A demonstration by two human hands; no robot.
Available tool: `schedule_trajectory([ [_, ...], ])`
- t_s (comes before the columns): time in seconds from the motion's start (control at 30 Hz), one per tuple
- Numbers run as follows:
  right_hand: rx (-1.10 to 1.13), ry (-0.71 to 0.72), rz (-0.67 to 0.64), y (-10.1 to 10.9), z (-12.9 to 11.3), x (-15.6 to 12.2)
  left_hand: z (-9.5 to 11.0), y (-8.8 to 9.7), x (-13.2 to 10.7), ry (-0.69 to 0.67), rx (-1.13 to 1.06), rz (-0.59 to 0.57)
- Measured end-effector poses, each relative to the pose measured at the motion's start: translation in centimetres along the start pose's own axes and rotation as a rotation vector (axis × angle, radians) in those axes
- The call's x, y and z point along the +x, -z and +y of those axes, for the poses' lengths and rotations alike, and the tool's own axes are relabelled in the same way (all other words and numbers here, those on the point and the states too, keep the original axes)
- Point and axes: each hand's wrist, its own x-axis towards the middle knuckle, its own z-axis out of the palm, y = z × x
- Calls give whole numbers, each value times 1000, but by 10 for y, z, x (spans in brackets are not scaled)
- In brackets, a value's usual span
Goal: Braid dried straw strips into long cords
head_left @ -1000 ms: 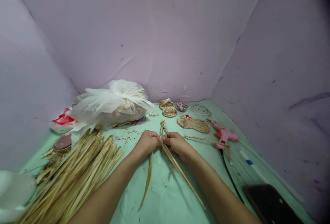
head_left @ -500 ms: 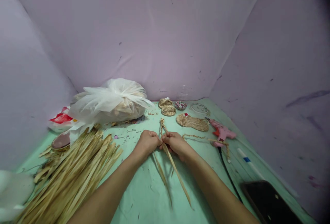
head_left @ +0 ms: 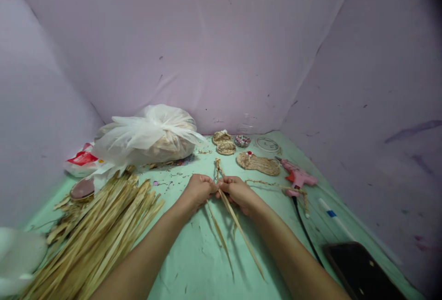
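Observation:
My left hand (head_left: pixel 200 189) and my right hand (head_left: pixel 235 192) meet at the middle of the green table, fingers pinched on a braid of dried plant fibre (head_left: pixel 218 167). The braid's looped end lies beyond my fingertips, pointing at the back wall. Loose fibre strips (head_left: pixel 243 233) trail from my hands towards me over the tabletop. Another part of braided cord (head_left: pixel 264 182) emerges right of my right hand and runs to the glue gun; whether it joins the held braid is hidden. My fingers cover the crossing of the strands.
Dried strips (head_left: pixel 103 226) are heaped on the left, near a white plastic bag (head_left: pixel 148 136). At the back are a woven sole (head_left: pixel 258 163), round woven pieces (head_left: pixel 225 147) and beads (head_left: pixel 242 141). A pink glue gun (head_left: pixel 299 178), a pen (head_left: pixel 334 219) and a phone (head_left: pixel 362 270) lie right.
Both hands stay pinched at nearly the same spot. The free ends of the loose strips have swung slightly to the right.

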Motion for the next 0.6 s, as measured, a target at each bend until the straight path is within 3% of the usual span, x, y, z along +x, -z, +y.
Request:
schedule_trajectory([
  [0.1, -23, -26, 43, -1, -4, -2, -4, -3, 4, -92, 32, 86],
  [0.27, -67, -35, 77, -1, -5, -1, 0, -2, 1, 11, 115, 128],
  [0.47, -40, -58, 63, 0, -2, 1, 10, -3, -7, 101, 62, 90],
  [0.6, -20, -48, 35, -1, -4, -1, 10, -3, -8, 87, 96, 78],
])
